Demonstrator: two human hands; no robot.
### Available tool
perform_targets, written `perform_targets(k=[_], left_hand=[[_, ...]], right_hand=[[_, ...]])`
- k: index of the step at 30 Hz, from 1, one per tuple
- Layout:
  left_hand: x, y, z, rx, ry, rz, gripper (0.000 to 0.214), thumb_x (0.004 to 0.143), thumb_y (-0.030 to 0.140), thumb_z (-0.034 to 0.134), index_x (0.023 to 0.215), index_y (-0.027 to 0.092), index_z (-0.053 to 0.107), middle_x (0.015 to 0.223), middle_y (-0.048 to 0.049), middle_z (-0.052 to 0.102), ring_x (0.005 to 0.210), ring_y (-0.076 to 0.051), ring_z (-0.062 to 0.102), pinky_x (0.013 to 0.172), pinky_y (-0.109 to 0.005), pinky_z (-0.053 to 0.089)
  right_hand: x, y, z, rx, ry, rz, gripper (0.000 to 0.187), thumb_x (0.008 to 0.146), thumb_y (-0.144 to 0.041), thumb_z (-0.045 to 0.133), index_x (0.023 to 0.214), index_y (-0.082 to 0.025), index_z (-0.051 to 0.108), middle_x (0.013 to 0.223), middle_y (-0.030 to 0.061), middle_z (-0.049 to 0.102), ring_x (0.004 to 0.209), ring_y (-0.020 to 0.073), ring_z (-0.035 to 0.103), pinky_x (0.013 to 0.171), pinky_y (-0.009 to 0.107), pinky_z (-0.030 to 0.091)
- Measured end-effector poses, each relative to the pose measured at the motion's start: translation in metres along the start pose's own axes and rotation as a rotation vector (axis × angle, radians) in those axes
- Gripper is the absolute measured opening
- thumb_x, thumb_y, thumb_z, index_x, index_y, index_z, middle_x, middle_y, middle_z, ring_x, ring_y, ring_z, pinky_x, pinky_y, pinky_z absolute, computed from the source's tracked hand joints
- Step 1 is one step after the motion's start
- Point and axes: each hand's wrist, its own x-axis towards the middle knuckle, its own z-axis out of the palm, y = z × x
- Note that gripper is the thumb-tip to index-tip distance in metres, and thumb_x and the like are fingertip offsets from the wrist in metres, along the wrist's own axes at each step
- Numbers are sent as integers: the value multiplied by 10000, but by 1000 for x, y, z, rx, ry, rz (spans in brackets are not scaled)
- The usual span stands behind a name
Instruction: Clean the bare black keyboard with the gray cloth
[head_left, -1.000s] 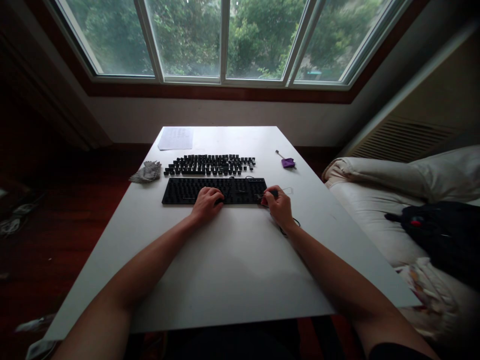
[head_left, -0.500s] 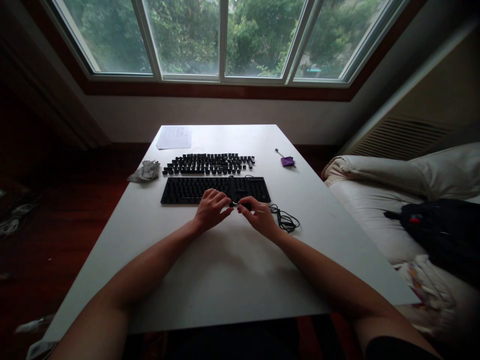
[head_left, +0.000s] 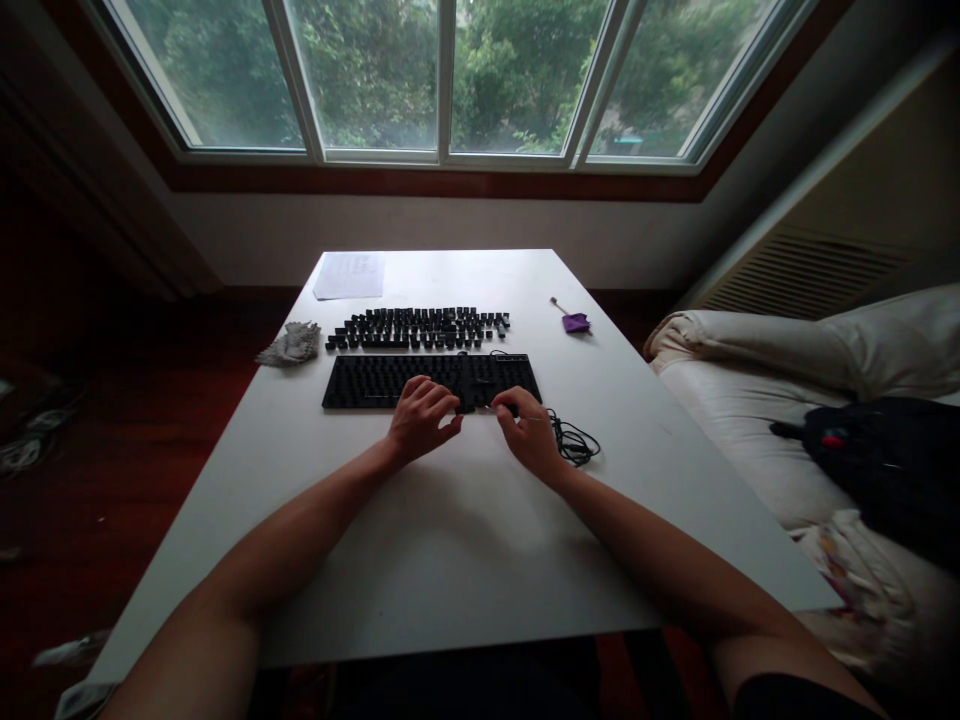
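My left hand (head_left: 424, 418) is at the front edge of a black keyboard (head_left: 360, 382), fingers curled and thumb close to the forefinger. A tiny dark piece that looks like a keycap (head_left: 466, 408) shows at its fingertips. My right hand (head_left: 527, 430) is a short way to the right, pinching a small keycap puller with thin wire, mostly hidden by the fingers. A gap separates the two hands. Behind the keyboard stand rows of loose black keycaps (head_left: 420, 328).
A coiled black cable (head_left: 576, 440) lies right of the keyboard on the white table (head_left: 465, 560). A grey cloth (head_left: 292, 343) is at the left edge, a paper sheet (head_left: 349, 276) at the far left corner. A purple item (head_left: 576, 323) and a small brush (head_left: 556, 303) lie far right.
My right hand has drawn away to the right from my left hand, taking the keycap puller with it. My left hand has barely moved.
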Motion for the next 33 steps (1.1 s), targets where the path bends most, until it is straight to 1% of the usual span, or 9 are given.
perform_targets(k=[3,5,8,12,14,20,23,28,33], left_hand=[[0,-2,1,-2,80,22,106,908,342,631,923,249,680,948,-31,723,941,-225,630,1093,-473,392],[0,-3,3,-4,104,40,102,907,339,639,925,246,677,938,-26,721,934,-216,631,1090,-464,398],[-1,-4,4,-1,103,58,104,917,339,639,949,249,681,942,-24,722,928,-210,632,1092,-457,400],[-2,-6,4,-3,59,74,118,936,344,625,984,258,690,970,-27,729,932,-209,633,1098,-454,398],[-3,-7,4,-8,43,84,122,942,343,622,998,259,691,976,-26,731,935,-207,632,1103,-452,395],[-3,-7,2,-10,38,107,129,951,341,612,1016,259,687,979,-21,731,945,-201,631,1126,-445,379],[-3,-8,3,-14,30,101,134,953,344,607,1018,258,688,982,-22,730,946,-203,630,1131,-449,375],[-4,-10,3,-25,-7,59,150,965,339,587,1039,261,692,1011,-29,727,979,-209,627,1151,-460,357],[-4,-12,2,-33,-38,-25,332,960,359,585,1270,250,635,1184,-69,689,1128,-247,599,1182,-487,333]], right_hand=[[2,3,-4,11,58,-40,166,959,-240,466,910,-224,624,907,52,639,891,226,611,851,382,498],[3,3,-5,-8,67,-116,186,983,-241,451,963,-226,636,1024,74,638,1014,242,606,932,414,492],[3,3,-4,-85,11,-234,188,996,-238,466,973,-230,652,1242,102,612,1228,273,544,1056,459,447],[3,9,0,-101,-156,-289,209,1029,-243,444,1048,-224,651,1024,80,702,989,235,654,912,398,517],[3,12,3,-127,-200,-289,222,1044,-266,444,1102,-213,652,980,77,725,919,226,677,872,377,523],[3,14,7,-273,-247,-273,224,993,-334,595,1160,-207,670,999,85,759,910,249,708,848,376,530],[3,14,10,-282,-251,-252,205,989,-308,602,1154,-216,682,998,75,767,906,235,719,848,356,532],[9,19,13,-319,-285,-330,201,989,-295,600,1150,-219,695,1052,77,770,935,236,715,872,358,521],[38,29,6,-421,-277,-331,204,973,-306,609,1121,-207,709,1011,81,773,911,239,710,859,347,502]])
